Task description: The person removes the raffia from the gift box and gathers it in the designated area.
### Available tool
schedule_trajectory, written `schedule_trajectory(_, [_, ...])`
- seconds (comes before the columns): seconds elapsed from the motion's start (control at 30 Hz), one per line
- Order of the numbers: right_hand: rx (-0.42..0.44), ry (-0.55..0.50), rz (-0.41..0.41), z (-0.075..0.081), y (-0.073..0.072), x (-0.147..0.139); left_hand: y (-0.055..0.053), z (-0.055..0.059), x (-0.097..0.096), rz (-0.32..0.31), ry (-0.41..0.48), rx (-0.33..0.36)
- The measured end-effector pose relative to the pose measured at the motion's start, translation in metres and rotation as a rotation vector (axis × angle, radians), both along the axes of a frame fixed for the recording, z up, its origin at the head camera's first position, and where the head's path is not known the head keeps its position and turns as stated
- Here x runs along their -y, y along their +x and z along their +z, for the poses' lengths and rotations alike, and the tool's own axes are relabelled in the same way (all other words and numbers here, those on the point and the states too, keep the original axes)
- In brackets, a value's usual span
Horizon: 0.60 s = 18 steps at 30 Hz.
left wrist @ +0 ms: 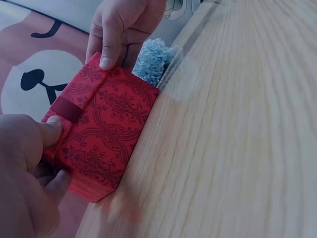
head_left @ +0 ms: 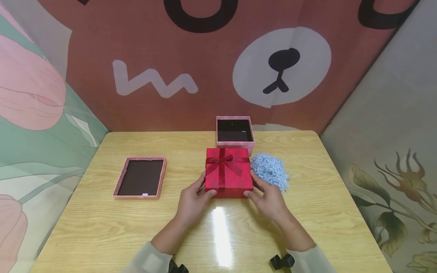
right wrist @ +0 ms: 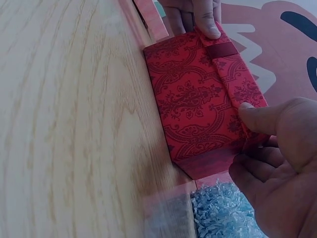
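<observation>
From the head camera, a red gift box (head_left: 228, 172) sits near the middle of the wooden bench (head_left: 102, 227), roughly square with no clear long axis, its sides squared to the bench edges and its lid facing up. The lid carries a darker red ribbon crossed over the top and tied in a bow (head_left: 223, 162) set toward the far half. The left hand (head_left: 192, 203) grips the near left corner and the right hand (head_left: 268, 199) the near right corner, thumbs on the front edge and fingers along the sides. Just right of the box, touching or almost touching it, lies a heap of pale blue shredded paper (head_left: 271, 170). Directly behind the box stands an open pink box base (head_left: 235, 142) with a dark inside, and well to the left lies a pink lid (head_left: 140, 177) turned inside up. In the left wrist view the red gift box (left wrist: 106, 131) shows a darker damask pattern on its front wall, and the lid's rim overlaps the base; the left hand (left wrist: 25, 173) holds its end with the thumb pressed on the lid rim beside the ribbon band, while the right hand (left wrist: 121, 29) pinches the far end, with the blue shredded paper (left wrist: 153, 59) beyond it. In the right wrist view the same patterned wall of the red gift box (right wrist: 198, 99) runs away from the camera; the right hand (right wrist: 277, 163) clasps the near end, thumb on the lid rim, the left hand (right wrist: 195, 15) holds the far end, and the shredded paper (right wrist: 223, 210) lies beneath the right palm.
</observation>
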State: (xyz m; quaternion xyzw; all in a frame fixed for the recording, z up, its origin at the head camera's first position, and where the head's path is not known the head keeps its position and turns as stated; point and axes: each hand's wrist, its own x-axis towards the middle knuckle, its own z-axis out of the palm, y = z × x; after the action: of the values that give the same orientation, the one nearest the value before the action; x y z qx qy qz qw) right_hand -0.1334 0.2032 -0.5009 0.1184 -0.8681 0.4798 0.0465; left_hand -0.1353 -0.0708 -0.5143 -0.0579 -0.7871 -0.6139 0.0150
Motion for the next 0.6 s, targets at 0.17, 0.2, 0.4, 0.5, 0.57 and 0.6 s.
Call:
schedule_trajectory(0.17, [0.003,-0.019,0.01,0.001,0.0,-0.001,0.0,0.002,-0.002,0.013,-0.041,-0.011])
schedule_trajectory(0.2, [0.003,-0.025,0.012,0.001,0.0,-0.001,0.0,0.003,-0.003,0.013,-0.05,-0.014])
schedule_trajectory(0.4, [0.015,-0.018,-0.001,0.004,0.002,-0.001,0.0,0.006,-0.003,0.003,-0.079,-0.028])
schedule_trajectory(0.5, [0.012,0.002,-0.014,0.008,0.003,-0.001,-0.001,0.008,-0.002,-0.01,-0.079,-0.052])
schedule_trajectory(0.57, [0.005,0.014,-0.02,0.01,0.003,-0.001,-0.001,0.01,-0.002,-0.017,-0.078,-0.071])
schedule_trajectory(0.6, [-0.001,0.019,-0.022,0.012,0.003,-0.002,-0.001,0.011,-0.002,-0.017,-0.078,-0.079])
